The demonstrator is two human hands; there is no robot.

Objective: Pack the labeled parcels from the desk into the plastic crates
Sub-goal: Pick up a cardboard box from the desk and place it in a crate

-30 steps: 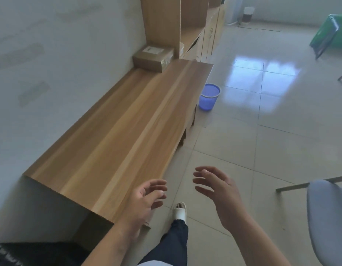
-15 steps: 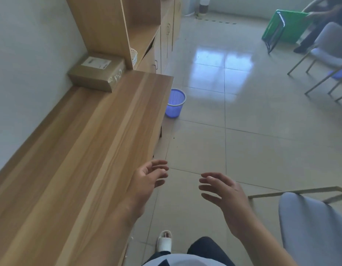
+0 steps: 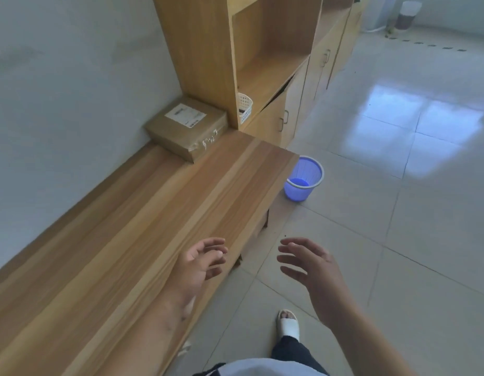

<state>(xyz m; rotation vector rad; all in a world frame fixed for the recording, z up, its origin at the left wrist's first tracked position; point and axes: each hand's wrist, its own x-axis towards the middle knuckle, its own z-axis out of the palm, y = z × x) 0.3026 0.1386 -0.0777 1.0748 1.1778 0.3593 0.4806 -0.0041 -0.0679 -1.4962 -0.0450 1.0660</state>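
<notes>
Head view — left hand (image 3: 201,263), right hand (image 3: 310,267) empty; parcel (image 3: 187,127) on desk (image 3: 127,226).

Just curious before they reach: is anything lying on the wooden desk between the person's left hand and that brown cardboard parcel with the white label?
Nothing: the head view shows only bare wooden desk between the left hand and the brown cardboard parcel.

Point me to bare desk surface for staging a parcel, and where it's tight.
Free: the desk top from the left hand up to the parcel, wall side to floor edge. Tight: the far corner, where the parcel sits against the wall and shelf unit. Both hands are empty.
</notes>
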